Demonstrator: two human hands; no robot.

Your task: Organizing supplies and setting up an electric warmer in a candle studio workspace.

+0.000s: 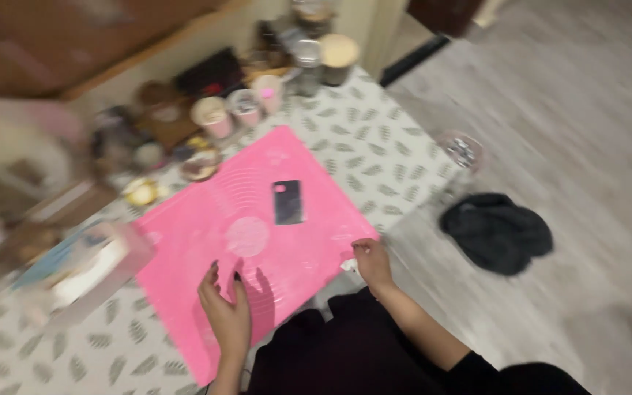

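Containers: a row of cups and jars stood at the far edge of the desk [374,146]; two pink cups [246,107] held something pale, but the blur hid what it was. A dark jar with a light lid [339,58] stood at the far corner. A clear box [85,271] lay on the left with white and blue things inside.
Mat: a big pink mat [257,234] lay flat on the desk, turned at an angle, with faint white circles and lines printed on it. Its near corner reached over the desk edge.
Phone: a dark phone [287,202] lay on the middle of the mat.
Left hand [226,311]: it rested open and flat on the mat, fingers spread, holding nothing.
Right hand [372,262]: it pinched the right edge of the mat, with a small white thing [350,266] just beside the fingers.
Floor: a dark cloth bundle [497,232] lay on the grey floor [587,146], well apart from the desk.
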